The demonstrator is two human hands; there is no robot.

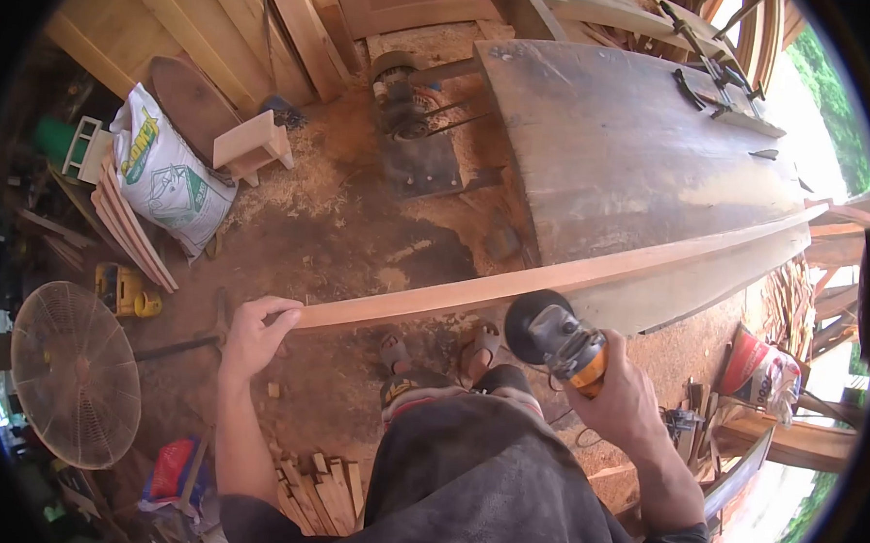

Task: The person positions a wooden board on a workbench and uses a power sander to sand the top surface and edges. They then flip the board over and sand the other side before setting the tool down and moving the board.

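A long wooden strip [473,291] runs from my left hand across to the far right, its far end over the workbench. My left hand [260,334] is closed round the strip's near end, thumb on top. In my right hand [616,396] is an angle grinder [566,347] with a yellow and grey body, fingers wrapped round it. The grinder's dark round disc [535,322] faces the strip, close below its edge in this view.
A broad worn workbench [644,154] carries clamps and tools at its far right. A motor [401,90] stands on the sawdust-strewn floor. On the left are a fan [77,374], a white sack [172,178] and a small wooden stool [252,145]. Wood offcuts [323,495] lie near my feet.
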